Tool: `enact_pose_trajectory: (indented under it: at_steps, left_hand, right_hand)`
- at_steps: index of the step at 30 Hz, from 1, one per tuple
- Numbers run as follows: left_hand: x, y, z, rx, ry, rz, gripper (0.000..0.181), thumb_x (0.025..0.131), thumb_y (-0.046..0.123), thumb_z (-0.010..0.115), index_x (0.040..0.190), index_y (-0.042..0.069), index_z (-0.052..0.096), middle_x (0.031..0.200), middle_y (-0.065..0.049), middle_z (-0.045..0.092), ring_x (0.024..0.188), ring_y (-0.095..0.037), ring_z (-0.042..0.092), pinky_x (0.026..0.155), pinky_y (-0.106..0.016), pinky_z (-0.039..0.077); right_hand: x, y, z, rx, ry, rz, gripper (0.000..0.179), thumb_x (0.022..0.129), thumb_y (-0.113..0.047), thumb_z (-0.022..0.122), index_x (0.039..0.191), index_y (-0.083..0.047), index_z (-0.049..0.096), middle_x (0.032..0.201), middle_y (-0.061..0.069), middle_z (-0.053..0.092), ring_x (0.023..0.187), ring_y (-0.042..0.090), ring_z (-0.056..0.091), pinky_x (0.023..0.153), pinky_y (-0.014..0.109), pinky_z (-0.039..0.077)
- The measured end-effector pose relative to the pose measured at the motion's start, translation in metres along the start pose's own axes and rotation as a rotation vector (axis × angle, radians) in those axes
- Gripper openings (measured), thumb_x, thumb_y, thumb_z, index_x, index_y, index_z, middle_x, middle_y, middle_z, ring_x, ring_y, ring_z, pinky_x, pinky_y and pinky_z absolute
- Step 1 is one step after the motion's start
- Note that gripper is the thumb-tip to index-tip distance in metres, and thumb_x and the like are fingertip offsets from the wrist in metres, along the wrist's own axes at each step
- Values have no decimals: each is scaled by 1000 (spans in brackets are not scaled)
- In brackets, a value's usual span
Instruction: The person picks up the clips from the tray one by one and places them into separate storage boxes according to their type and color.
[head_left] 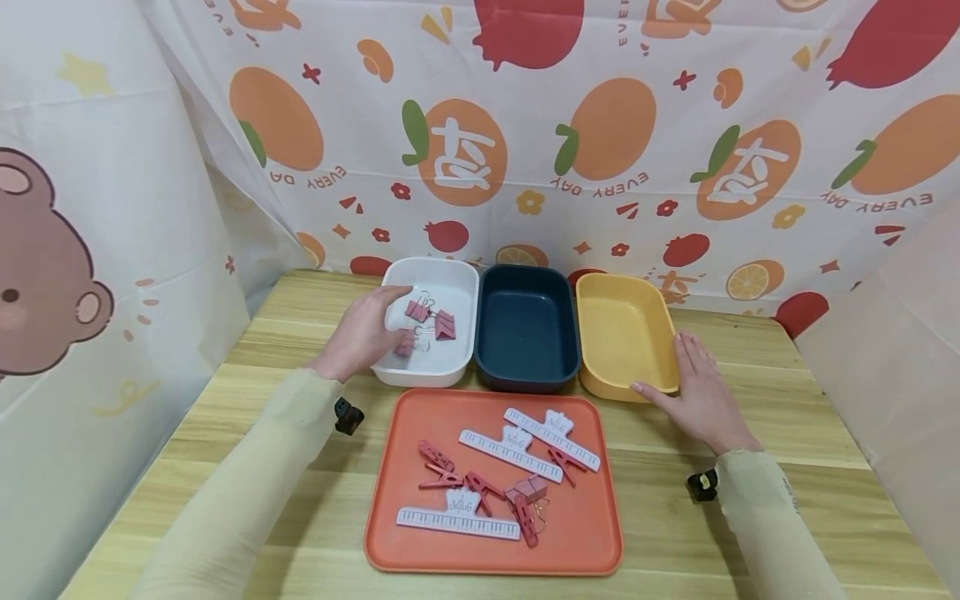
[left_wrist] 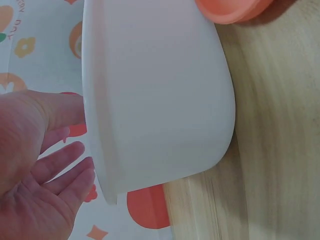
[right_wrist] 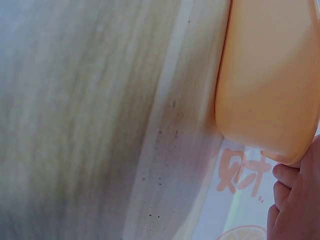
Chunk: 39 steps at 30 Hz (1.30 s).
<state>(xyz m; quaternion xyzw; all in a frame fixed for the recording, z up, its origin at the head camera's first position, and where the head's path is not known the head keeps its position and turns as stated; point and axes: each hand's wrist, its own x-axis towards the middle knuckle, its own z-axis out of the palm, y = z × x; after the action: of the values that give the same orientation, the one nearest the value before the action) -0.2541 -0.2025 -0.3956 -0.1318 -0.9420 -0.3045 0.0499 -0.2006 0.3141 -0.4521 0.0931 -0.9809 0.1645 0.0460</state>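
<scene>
My left hand [head_left: 365,329] reaches over the left rim of the white bin [head_left: 459,367], fingers loosely spread; nothing shows in its grasp. Inside that bin lie pink binder clips [head_left: 445,325], one partly hidden by the thumb. In the left wrist view the fingers [left_wrist: 65,162] are beside the bin's rim. My right hand [head_left: 701,396] rests against the right side of the yellow bin [head_left: 618,390], thumb at its front corner. On the orange tray [head_left: 570,542] are white piano-print clips [head_left: 457,521], several red clothespins [head_left: 525,518] and a pink binder clip [head_left: 527,489].
Between the white and yellow bins stands a dark blue bin [head_left: 528,329], side by side with both. The tray lies in front of the bins on a wooden table [head_left: 315,508]. A fruit-print cloth [head_left: 525,125] hangs close behind the bins.
</scene>
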Motion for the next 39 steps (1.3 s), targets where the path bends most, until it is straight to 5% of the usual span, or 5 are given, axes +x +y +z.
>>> enact_pose_trajectory:
  at_steps: [39]
  left_hand:
    - [-20,12,-4,-1,8,51,68,86,16,82,146,2,53,143,-21,54,130,-40,50,108,-60,38]
  right_hand:
    - [0,-1,-1,8,-10,12,114,92,-71,56,160,3,3,167,24,5,153,39,1,121,56,5]
